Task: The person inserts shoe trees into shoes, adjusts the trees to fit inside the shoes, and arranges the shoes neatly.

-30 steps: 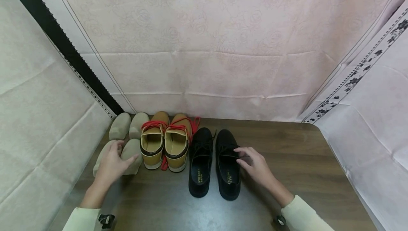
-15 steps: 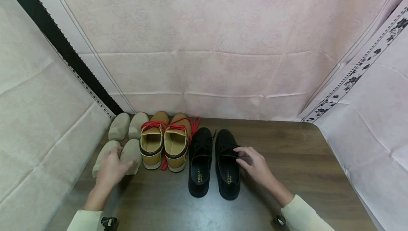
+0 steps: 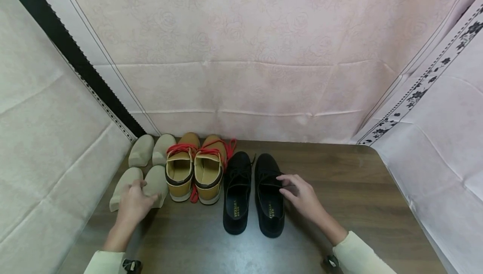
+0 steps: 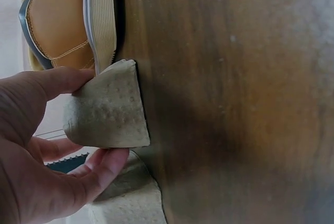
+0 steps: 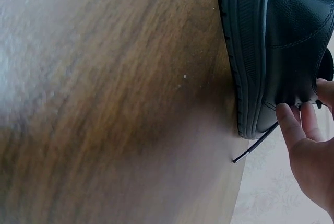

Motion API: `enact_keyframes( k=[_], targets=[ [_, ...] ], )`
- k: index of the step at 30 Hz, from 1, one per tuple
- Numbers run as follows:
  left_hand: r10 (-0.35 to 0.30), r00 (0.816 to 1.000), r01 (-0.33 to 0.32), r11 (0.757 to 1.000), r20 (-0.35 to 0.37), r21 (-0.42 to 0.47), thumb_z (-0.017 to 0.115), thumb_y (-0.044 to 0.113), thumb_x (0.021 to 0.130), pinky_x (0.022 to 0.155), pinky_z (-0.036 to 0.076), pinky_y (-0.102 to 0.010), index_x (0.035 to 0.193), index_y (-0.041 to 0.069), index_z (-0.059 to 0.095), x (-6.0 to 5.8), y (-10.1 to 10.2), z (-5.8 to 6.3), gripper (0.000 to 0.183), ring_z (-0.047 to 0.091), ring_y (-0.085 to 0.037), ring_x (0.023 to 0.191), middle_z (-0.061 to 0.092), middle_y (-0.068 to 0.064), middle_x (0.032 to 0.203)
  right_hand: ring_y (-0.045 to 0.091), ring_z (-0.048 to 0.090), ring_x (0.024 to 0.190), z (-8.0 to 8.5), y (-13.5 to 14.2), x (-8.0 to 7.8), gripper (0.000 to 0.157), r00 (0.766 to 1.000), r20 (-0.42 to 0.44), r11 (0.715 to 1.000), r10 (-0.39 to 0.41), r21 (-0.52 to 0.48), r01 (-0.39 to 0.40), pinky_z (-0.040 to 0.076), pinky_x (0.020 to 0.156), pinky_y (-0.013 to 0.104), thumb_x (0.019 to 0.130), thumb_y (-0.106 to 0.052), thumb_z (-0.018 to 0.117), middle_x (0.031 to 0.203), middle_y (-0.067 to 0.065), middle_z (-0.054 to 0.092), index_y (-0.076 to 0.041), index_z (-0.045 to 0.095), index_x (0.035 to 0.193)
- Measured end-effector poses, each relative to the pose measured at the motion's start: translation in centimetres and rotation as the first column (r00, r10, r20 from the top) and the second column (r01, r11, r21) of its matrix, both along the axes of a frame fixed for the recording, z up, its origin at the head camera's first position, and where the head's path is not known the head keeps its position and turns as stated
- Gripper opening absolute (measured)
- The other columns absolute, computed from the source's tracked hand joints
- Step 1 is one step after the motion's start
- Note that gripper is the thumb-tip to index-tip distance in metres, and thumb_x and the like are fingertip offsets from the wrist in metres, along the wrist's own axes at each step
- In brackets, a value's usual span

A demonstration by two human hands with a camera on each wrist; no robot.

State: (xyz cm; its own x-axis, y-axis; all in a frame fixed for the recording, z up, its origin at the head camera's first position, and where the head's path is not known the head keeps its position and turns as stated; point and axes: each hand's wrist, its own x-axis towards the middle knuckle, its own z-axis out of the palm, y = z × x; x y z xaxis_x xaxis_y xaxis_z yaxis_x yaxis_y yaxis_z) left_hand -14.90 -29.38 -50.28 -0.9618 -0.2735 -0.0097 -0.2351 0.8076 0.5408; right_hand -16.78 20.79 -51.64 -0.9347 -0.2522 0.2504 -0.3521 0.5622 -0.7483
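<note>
At the left of the head view, my left hand (image 3: 133,207) pinches a grey-beige moulded-pulp shoe insert (image 3: 156,181), thumb on one edge and fingertips on the other. The left wrist view shows the insert (image 4: 112,112) standing on the wood with its cut edge facing the near side. A second pulp insert (image 3: 124,186) lies just left of it. My right hand (image 3: 302,196) rests its fingertips against the outer side of the right black lace-up shoe (image 3: 268,165). In the right wrist view, the fingertips touch the black shoe (image 5: 292,41) near its laces. The left black shoe (image 3: 238,167) stands beside it.
Two more pulp inserts (image 3: 141,150) sit behind, in the left corner. Tan shoes with red laces (image 3: 211,177) stand between the inserts and the black pair. Patterned cloth (image 3: 245,76) hangs behind and at both sides of the wooden surface (image 3: 339,165).
My left hand has drawn slightly back and to the right over the front inserts, its fingers closing in on the right one. The right hand and the shoes have stayed put.
</note>
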Motion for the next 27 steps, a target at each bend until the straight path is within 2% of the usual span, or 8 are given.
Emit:
enact_keyframes(
  k=[5, 10, 20, 27],
  targets=[
    [0.0, 0.999, 0.001, 1.0, 0.037, -0.003, 0.078, 0.027, 0.086, 0.094, 0.044, -0.068, 0.13, -0.013, 0.052, -0.1, -0.1, 0.2, 0.065, 0.049, -0.061, 0.115, 0.052, -0.045, 0.123, 0.012, 0.065, 0.1, -0.1, 0.1, 0.0, 0.04, 1.0, 0.001, 1.0, 0.001, -0.004, -0.001, 0.06, 0.092, 0.035, 0.093, -0.009, 0.077, 0.109, -0.004, 0.064, -0.028, 0.068, 0.127],
    [0.006, 0.999, -0.005, 1.0, 0.034, -0.012, 0.077, 0.025, 0.085, 0.093, 0.045, -0.068, 0.129, -0.013, 0.053, -0.2, -0.1, 0.1, 0.063, 0.05, -0.061, 0.114, 0.053, -0.045, 0.122, 0.012, 0.065, 0.1, -0.2, 0.1, 0.0, 0.039, 1.0, -0.007, 1.0, 0.009, -0.01, -0.009, 0.06, 0.092, 0.035, 0.094, -0.01, 0.076, 0.109, -0.004, 0.064, -0.028, 0.067, 0.127],
    [0.025, 0.999, -0.026, 1.0, 0.046, 0.005, 0.075, 0.025, 0.085, 0.092, 0.046, -0.066, 0.134, -0.012, 0.053, -0.1, 0.2, 1.0, 0.066, 0.052, -0.059, 0.114, 0.053, -0.044, 0.126, 0.011, 0.065, 0.099, -0.3, 0.1, 0.0, 0.039, 1.0, -0.015, 1.0, 0.019, -0.021, -0.019, 0.06, 0.092, 0.036, 0.094, -0.009, 0.076, 0.107, -0.004, 0.064, -0.025, 0.068, 0.128],
    [0.008, 1.0, -0.008, 1.0, -0.01, 0.001, 0.075, 0.023, 0.084, 0.091, 0.049, -0.063, 0.134, -0.015, 0.054, 0.0, 0.1, 1.6, 0.066, 0.055, -0.056, 0.114, 0.057, -0.041, 0.129, 0.011, 0.065, 0.1, -0.4, 0.2, -0.1, 0.039, 1.0, -0.006, 1.0, 0.015, -0.027, -0.015, 0.06, 0.093, 0.036, 0.094, -0.01, 0.076, 0.108, -0.005, 0.064, -0.027, 0.067, 0.128]
  ],
)
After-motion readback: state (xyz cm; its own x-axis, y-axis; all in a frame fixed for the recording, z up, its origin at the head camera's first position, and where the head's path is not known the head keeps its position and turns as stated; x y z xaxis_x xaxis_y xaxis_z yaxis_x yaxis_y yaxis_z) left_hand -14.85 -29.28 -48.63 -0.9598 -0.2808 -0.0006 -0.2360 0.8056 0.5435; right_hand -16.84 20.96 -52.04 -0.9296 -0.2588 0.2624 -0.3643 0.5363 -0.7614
